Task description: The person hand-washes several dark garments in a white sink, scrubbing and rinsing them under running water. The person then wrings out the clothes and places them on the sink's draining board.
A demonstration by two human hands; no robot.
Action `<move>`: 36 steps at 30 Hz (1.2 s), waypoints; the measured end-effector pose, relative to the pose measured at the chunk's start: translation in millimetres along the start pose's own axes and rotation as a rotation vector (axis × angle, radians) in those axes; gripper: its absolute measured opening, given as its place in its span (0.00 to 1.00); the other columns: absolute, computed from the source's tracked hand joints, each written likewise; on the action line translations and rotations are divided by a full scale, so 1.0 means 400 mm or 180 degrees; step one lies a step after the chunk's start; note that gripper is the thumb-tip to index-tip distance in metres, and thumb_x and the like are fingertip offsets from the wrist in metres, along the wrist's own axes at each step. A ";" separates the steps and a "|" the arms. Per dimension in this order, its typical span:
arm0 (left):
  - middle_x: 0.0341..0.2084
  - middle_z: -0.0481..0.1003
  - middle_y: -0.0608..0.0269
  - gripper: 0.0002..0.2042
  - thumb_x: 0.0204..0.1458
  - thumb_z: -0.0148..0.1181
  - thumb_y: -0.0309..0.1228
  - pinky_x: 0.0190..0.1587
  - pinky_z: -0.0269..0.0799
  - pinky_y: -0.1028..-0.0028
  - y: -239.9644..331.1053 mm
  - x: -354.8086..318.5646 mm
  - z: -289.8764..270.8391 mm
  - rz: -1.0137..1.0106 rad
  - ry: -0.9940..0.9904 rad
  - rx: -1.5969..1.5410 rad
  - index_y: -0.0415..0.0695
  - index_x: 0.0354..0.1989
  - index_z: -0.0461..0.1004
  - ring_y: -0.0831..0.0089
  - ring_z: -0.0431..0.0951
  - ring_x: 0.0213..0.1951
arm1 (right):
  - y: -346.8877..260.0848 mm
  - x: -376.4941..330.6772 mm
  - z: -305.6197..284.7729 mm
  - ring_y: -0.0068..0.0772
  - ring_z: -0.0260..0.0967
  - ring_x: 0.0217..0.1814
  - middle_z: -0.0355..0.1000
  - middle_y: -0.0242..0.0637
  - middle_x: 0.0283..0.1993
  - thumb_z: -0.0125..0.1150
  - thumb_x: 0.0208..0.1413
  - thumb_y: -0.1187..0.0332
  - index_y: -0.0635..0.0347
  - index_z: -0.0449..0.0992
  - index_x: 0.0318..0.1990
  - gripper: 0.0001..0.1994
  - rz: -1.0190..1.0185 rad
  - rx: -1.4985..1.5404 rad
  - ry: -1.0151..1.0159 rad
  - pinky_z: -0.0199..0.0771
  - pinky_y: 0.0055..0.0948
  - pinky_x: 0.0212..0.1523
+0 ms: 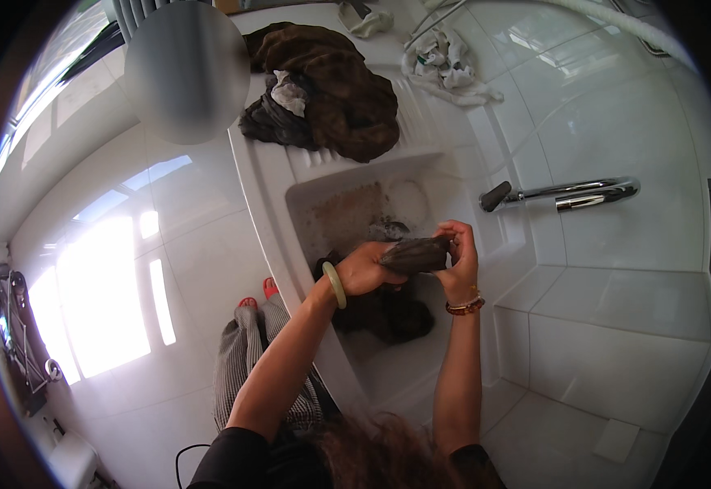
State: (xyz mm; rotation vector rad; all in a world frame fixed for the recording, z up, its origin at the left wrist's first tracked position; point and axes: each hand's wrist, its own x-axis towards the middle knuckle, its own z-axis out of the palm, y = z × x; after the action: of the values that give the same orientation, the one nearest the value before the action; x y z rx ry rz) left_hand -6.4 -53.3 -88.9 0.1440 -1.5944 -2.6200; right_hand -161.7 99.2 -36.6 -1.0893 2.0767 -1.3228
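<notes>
Over a white laundry sink [298,224], both my hands hold a small dark grey-brown cloth [414,255], stretched between them; it may be a sock. My left hand [361,267], with a pale bangle at the wrist, grips the cloth's left end. At its right end, the fingers of my right hand [460,265] are curled and pinch the edge. Beneath my hands, more dark cloth [400,316] lies bunched in the basin. Brownish water or residue and a dark drain area show at the basin's far side.
A heap of brown clothes [343,90] with a small white cloth [289,94] lies on the ribbed washboard beyond the basin. A chrome faucet [588,192] juts from the tiled wall at right. White cloths [449,67] lie at the far right edge.
</notes>
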 end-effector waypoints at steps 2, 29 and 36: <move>0.30 0.77 0.62 0.12 0.52 0.63 0.21 0.42 0.73 0.71 0.051 -0.022 0.019 -0.0272 -0.0081 -0.0604 0.37 0.46 0.78 0.71 0.78 0.36 | 0.056 0.000 0.012 0.38 0.63 0.65 0.64 0.41 0.65 0.73 0.46 0.68 0.61 0.61 0.67 0.39 0.0066 0.0662 -0.0615 0.63 0.36 0.66; 0.43 0.81 0.51 0.30 0.40 0.73 0.25 0.52 0.74 0.68 0.007 0.016 0.008 0.0055 -0.1048 0.0436 0.32 0.55 0.72 0.66 0.79 0.46 | -0.473 -0.067 -0.085 0.40 0.74 0.56 0.73 0.53 0.59 0.49 0.59 0.66 0.68 0.71 0.49 0.16 -0.0883 0.0343 0.2019 0.76 0.37 0.58; 0.42 0.79 0.47 0.27 0.48 0.55 0.41 0.52 0.75 0.60 -0.064 -0.005 -0.028 0.0123 -0.0191 -0.3327 0.34 0.54 0.73 0.50 0.78 0.45 | -0.274 -0.045 -0.050 0.44 0.54 0.76 0.53 0.51 0.76 0.46 0.62 0.64 0.63 0.47 0.76 0.35 -0.0136 0.1312 0.0696 0.54 0.40 0.74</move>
State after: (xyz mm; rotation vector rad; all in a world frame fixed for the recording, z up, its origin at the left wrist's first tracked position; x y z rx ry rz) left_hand -3.6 -51.1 -116.5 -0.0342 -0.0781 -3.0302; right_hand -123.7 99.5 69.7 -0.8424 1.8099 -1.8587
